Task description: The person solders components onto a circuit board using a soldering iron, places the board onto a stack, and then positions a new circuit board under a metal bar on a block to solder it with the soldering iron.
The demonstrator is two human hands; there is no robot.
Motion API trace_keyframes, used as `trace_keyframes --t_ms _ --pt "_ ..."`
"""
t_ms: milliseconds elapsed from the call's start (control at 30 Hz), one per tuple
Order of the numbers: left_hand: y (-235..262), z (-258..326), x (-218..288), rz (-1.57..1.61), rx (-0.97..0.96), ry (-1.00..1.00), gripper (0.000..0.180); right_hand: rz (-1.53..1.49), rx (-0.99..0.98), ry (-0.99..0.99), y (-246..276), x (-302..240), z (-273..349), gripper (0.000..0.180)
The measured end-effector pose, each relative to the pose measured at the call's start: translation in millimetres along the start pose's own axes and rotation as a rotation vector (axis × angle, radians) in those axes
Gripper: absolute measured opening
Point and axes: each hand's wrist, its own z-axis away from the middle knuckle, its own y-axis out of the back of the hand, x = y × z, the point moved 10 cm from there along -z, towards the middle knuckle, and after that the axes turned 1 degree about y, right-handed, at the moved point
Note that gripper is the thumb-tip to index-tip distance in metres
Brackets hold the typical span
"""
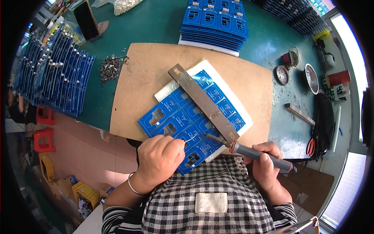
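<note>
1. Left hand (159,158): fingers curled tight, pinching a thin solder wire (189,139) betw. thumb & forefinger. Wire tip pokes out to the right, over the blue circuit panel (183,115). Silver bangle on the wrist.
2. Right hand (267,163): closed round the grey handle of a soldering iron (249,152). Iron angled up-left; its metal tip sits on the panel just beside the wire end.
3. Blue circuit panel: a grid of small boards, lying tilted on a white pad (237,101), which rests on a tan board (148,74). Panel's near corner hangs just over the person's checked apron.
4. Metal bar (202,103): long, flat, rusty-grey; lies diagonally across the panel from upper left to lower right, lower end next to the iron's tip.
5. Counter (156,23): green top. Stack of blue panels (214,21) at the far edge, well apart from the hands. More blue panels fanned out in a row (54,70) at far left.
6. Pile of small grey parts (111,68): on the counter just left of the tan board.
7. Right side: solder spool (290,58), two round metal tins (282,75), a red cup (338,78); red-handled cutters (310,146) near the counter edge.
</note>
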Motion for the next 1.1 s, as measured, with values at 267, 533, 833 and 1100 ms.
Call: trace_keyframes --t_ms 267,533,833,1100 --pt "-6 -6 -1 -0.004 -0.026 -0.001 0.023 -0.004 -0.023 -0.024 -8 7 -5 0.034" --pt "3 -2 1 0.016 -0.002 -0.010 0.023 -0.012 0.025 0.037 4 -1 0 0.035" --pt "-6 2 8 0.032 -0.045 -0.018 0.022 0.038 -0.030 0.006 2 2 7 0.034" --pt "-9 0 9 0.030 -0.058 -0.017 0.022 -0.016 -0.035 -0.029 -2 6 6 0.033"
